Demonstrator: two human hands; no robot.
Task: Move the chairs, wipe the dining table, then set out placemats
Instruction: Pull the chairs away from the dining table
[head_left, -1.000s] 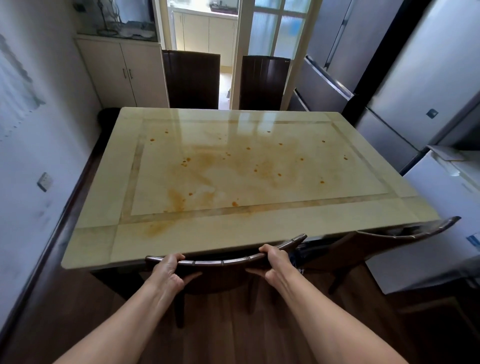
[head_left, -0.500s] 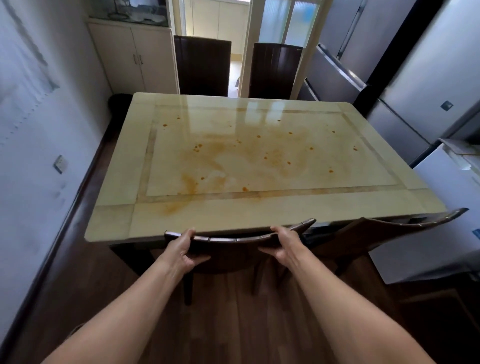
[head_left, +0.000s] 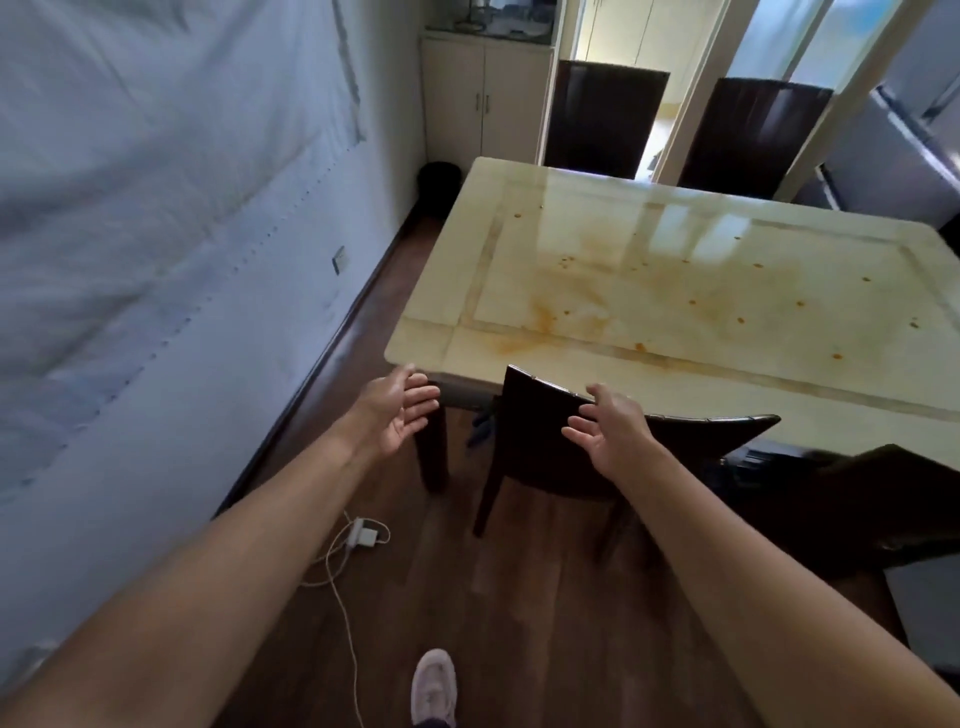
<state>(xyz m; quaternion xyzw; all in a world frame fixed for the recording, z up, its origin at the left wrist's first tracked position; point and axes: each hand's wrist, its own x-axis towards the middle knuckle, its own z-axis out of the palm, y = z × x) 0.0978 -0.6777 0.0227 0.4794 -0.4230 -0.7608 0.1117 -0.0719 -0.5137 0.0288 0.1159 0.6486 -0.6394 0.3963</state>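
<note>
The cream dining table (head_left: 519, 218) fills the upper right, its glossy top marked with orange stains and spots. A dark chair (head_left: 550, 447) stands at its near edge, pulled back a little from the table, with its curved backrest top showing. My left hand (head_left: 400, 415) hovers open to the left of the chair, near the table's corner, touching nothing. Over the backrest hovers my right hand (head_left: 608, 431), fingers spread, holding nothing. A second dark chair (head_left: 893, 499) sits at the right. Two more chairs, one (head_left: 602, 119) and the other (head_left: 748, 140), stand at the far side.
A white wall (head_left: 156, 234) runs close along the left. On the wooden floor lies a white charger with its cable (head_left: 363, 538). My shoe (head_left: 434, 686) shows at the bottom. A cream cabinet (head_left: 483, 104) and a dark bin (head_left: 439, 179) stand at the far left.
Both hands have let go of the near chair's backrest and opened. The view has swung left and back, and the chair now stands out from under the table.
</note>
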